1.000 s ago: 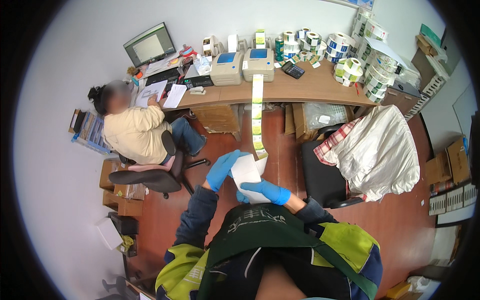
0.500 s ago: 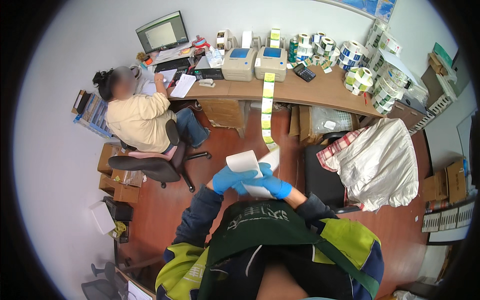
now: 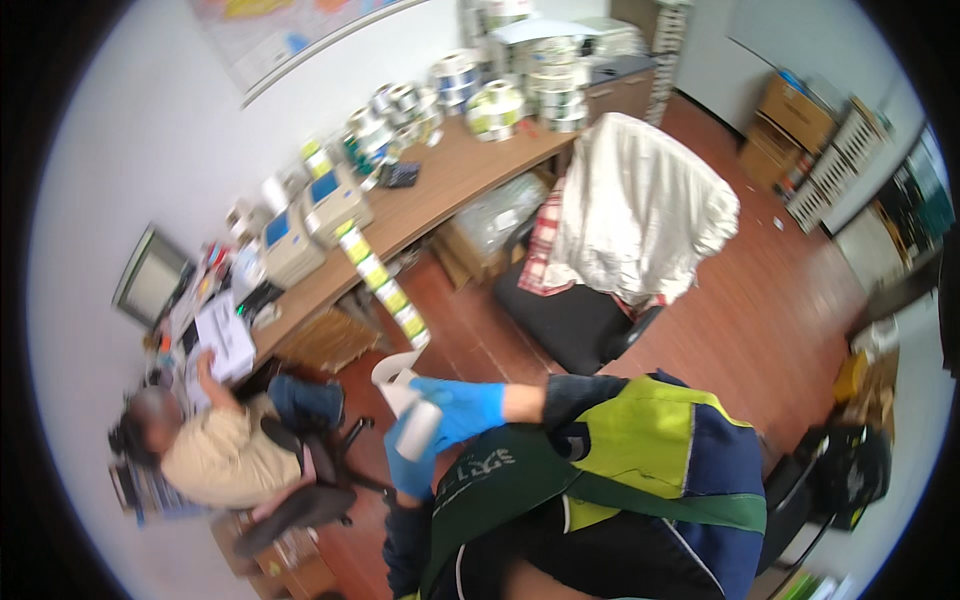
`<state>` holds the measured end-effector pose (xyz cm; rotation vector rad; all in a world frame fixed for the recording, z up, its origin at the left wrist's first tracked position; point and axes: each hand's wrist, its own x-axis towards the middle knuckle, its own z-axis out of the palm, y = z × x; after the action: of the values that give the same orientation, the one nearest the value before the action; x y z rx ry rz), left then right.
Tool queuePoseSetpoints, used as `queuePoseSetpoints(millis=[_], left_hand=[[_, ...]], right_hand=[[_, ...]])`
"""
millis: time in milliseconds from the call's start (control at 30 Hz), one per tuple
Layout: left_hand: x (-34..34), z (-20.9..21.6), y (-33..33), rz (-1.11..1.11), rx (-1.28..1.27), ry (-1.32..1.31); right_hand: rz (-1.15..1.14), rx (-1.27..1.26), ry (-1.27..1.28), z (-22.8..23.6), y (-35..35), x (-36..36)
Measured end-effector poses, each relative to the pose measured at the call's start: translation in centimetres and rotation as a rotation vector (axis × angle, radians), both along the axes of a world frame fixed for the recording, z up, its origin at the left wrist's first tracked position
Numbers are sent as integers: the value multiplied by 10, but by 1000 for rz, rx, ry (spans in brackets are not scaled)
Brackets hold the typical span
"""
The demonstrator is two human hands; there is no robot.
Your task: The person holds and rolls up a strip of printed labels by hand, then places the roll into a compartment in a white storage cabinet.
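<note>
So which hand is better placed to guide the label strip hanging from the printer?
Probably the right hand: it looks nearer the label strip; the left hand sits lower, by the white roll.

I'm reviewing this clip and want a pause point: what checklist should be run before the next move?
1. Left hand and right hand gloved: ok, both blue.
2. White paper roll supported at the hands: ok.
3. Label strip coming out of the label printer nearer the calculator: ok.
4. Strip flat beside the hands: not ok, it curls.
5. Roll edges even: cannot tell, blurred.
</note>
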<state>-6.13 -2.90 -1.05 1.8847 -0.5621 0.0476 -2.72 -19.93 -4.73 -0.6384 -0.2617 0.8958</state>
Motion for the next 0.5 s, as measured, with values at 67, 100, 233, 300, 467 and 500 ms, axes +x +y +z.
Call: queuePoseSetpoints(millis=[67, 100, 233, 300, 467, 500], left_hand=[[-10, 13, -15, -115, 80, -38], [-14, 18, -20, -156, 80, 20], [-22, 41, -36, -141, -11, 130], [-22, 39, -32, -124, -25, 128], [-28, 40, -16, -249, -153, 293], [-29, 39, -11, -244, -167, 316]], right_hand=[[-69, 315, 518, 11, -3, 14], [-168, 252, 630, 20, -6, 20], [-232, 249, 590, -17, -3, 60], [-297, 153, 479, 4, -6, 66], [-214, 239, 564, -41, 23, 119], [-251, 246, 588, -45, 28, 124]])
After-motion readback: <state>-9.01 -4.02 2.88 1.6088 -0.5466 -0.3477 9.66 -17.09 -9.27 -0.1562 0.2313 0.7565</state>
